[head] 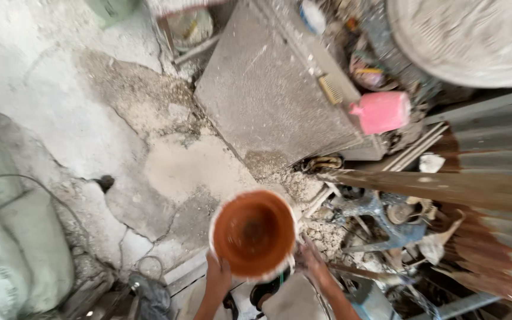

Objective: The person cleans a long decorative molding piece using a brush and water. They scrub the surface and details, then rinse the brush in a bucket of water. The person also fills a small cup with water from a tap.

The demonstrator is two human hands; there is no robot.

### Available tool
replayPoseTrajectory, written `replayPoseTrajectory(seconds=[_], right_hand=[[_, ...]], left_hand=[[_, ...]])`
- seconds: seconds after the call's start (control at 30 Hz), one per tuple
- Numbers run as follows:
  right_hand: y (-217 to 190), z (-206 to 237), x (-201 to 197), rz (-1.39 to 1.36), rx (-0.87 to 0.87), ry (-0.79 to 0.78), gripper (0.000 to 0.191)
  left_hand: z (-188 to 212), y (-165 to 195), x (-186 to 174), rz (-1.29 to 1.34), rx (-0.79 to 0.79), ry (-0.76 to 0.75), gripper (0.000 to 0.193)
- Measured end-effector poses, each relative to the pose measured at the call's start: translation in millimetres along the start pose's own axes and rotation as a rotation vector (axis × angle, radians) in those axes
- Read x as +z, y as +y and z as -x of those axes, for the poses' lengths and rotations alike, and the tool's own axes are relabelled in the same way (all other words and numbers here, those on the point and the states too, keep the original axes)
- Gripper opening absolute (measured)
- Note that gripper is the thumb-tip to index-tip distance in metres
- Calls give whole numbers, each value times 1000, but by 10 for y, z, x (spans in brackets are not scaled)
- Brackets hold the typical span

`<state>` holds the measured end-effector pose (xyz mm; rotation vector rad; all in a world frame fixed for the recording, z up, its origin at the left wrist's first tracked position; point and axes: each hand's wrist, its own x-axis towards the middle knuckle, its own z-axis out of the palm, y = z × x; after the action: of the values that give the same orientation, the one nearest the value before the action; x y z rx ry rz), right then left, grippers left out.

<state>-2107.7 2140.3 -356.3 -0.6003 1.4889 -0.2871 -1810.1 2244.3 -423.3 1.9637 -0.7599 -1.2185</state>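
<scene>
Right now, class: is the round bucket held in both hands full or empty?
Empty: the bucket shows only its bare rust-orange inside, gripped by the left hand and right hand.

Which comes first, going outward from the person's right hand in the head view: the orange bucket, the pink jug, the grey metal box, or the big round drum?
From the right hand, at the bucket's lower right edge:
1. Orange bucket, touching the hand, just to its left.
2. Grey metal box, above the bucket, toward the middle.
3. Pink jug, on the box's right edge.
4. Big round drum, top right corner.
</scene>
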Motion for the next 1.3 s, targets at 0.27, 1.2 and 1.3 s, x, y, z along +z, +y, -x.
replayPoseTrajectory(seconds=[0.27,1.2,1.3], right_hand=[[317,-2429,127,902,-40,-240,71],[336,-1569,-1288,594,-1183,525,38],[369,-1608,-1361,613,-1158,487,34]], left_hand=[[-2332,-997,1169,255,-48,436,35],[-2889,3904,3138,-1676,1604,724,67],[-2758,3713,2956,-1775,1531,793,66]])
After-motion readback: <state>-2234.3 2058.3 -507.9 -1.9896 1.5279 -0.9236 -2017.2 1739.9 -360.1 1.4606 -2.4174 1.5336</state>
